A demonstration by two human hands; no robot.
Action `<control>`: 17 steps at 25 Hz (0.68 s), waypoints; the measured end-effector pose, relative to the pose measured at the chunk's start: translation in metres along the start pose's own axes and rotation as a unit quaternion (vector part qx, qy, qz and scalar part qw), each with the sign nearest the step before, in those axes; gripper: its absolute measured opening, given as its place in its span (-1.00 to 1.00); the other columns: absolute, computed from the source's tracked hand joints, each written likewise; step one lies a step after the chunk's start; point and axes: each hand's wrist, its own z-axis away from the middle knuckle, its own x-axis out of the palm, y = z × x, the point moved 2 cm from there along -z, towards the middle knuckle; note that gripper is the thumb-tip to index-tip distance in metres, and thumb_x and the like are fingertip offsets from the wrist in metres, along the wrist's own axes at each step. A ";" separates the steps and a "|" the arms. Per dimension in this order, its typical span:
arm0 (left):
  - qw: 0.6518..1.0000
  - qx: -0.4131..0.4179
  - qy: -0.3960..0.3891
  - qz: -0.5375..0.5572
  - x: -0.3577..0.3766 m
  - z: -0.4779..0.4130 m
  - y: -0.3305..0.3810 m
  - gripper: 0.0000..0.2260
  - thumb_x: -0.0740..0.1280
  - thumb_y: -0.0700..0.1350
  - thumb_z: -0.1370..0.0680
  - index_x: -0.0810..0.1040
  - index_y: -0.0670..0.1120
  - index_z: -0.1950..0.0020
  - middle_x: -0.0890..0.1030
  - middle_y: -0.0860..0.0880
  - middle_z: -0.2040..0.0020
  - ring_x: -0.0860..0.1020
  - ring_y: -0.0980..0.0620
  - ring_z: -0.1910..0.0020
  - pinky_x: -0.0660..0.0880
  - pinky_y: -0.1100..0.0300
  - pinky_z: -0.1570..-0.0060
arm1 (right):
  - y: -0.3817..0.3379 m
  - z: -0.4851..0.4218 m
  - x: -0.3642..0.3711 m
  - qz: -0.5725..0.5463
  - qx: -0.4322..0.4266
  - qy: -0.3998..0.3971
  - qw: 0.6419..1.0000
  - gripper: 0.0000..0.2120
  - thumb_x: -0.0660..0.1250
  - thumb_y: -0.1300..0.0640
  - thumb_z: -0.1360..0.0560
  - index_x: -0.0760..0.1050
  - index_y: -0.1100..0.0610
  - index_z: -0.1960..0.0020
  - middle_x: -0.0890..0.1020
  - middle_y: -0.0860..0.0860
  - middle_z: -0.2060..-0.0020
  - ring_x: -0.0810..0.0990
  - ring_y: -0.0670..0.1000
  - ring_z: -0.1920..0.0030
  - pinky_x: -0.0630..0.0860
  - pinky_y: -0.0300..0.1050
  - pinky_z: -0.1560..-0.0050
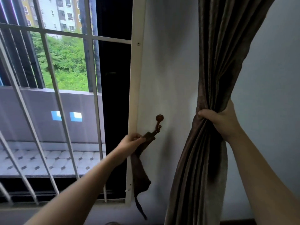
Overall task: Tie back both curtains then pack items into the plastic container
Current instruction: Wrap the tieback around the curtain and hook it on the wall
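Gripping the brown curtain [217, 54] with my right hand [222, 122], centre right of the frame. The fingers are clenched round the gathered folds with the thumb across the front. The cloth narrows to a waist at that grip and spreads out above and below it, hanging against the pale wall [170, 62].

Over to lower centre: my left hand [132, 140] is up at the small dark hook [158, 123] fixed to the wall, just beside the white window frame [135, 95]. The fingers are pinching the top end of the tieback [140, 174], a dark brown strip of cloth. That end sits right at the hook's lower prongs. I can't tell from here whether it is looped over them or only touching. The rest of the strip dangles loose, down along the frame toward the bottom of the frame, its tail ending near the floor line.

Curtain and tieback are well apart, with bare wall between them. On the left, the white window bars [54, 88] fill the frame, with green trees and apartment blocks beyond.
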 end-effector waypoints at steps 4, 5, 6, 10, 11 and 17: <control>0.993 0.037 -0.045 -0.098 -0.060 0.032 0.041 -0.82 0.40 -0.04 -0.48 0.63 -0.11 0.24 0.55 0.00 0.39 0.50 0.13 0.40 0.39 0.35 0.41 | -0.001 0.002 0.038 -0.036 0.013 -0.020 0.999 -0.33 0.40 0.25 -0.20 0.33 0.23 -0.30 0.53 0.08 -0.06 0.58 -0.10 -0.03 0.53 -0.36 0.07; 0.991 0.035 -0.043 -0.121 -0.070 0.042 0.049 -0.78 0.41 -0.02 -0.47 0.60 -0.11 0.32 0.51 0.04 0.48 0.46 0.18 0.48 0.35 0.39 0.47 | -0.002 0.005 0.047 -0.048 0.014 -0.021 0.999 -0.36 0.37 0.28 -0.22 0.32 0.21 -0.29 0.53 0.06 -0.05 0.58 -0.18 0.01 0.52 -0.39 0.08; 0.990 0.033 -0.034 -0.136 -0.079 0.051 0.056 -0.74 0.41 -0.02 -0.47 0.56 -0.09 0.39 0.46 0.08 0.55 0.42 0.21 0.55 0.31 0.42 0.53 | -0.004 0.006 0.057 -0.059 0.013 -0.021 0.998 -0.37 0.36 0.30 -0.22 0.32 0.20 -0.28 0.52 0.04 -0.04 0.58 -0.24 0.04 0.51 -0.41 0.09; 0.988 0.024 -0.027 -0.148 -0.093 0.080 0.075 -0.70 0.43 -0.01 -0.45 0.52 -0.05 0.46 0.45 0.10 0.60 0.40 0.22 0.60 0.28 0.42 0.59 | -0.007 0.009 0.093 -0.088 0.007 -0.027 0.996 -0.33 0.36 0.29 -0.23 0.28 0.20 -0.33 0.50 -0.01 -0.09 0.54 -0.29 -0.02 0.49 -0.40 0.04; 0.985 0.023 -0.031 -0.167 -0.094 0.085 0.078 -0.70 0.44 0.00 -0.44 0.53 -0.05 0.47 0.45 0.10 0.59 0.40 0.21 0.59 0.28 0.41 0.58 | -0.009 0.010 0.102 -0.088 0.007 -0.035 0.995 -0.32 0.36 0.27 -0.24 0.26 0.19 -0.34 0.49 -0.03 -0.10 0.53 -0.31 -0.03 0.48 -0.42 0.03; 0.973 0.020 0.012 -0.228 -0.105 0.100 0.086 -0.63 0.50 0.08 -0.34 0.54 -0.23 0.32 0.39 -0.06 0.46 0.35 0.02 0.44 0.25 0.22 0.40 | -0.021 0.015 0.148 -0.051 0.007 -0.058 0.997 -0.15 0.42 0.21 -0.22 0.12 0.13 -0.43 0.45 0.05 -0.21 0.51 -0.05 -0.15 0.52 -0.22 -0.09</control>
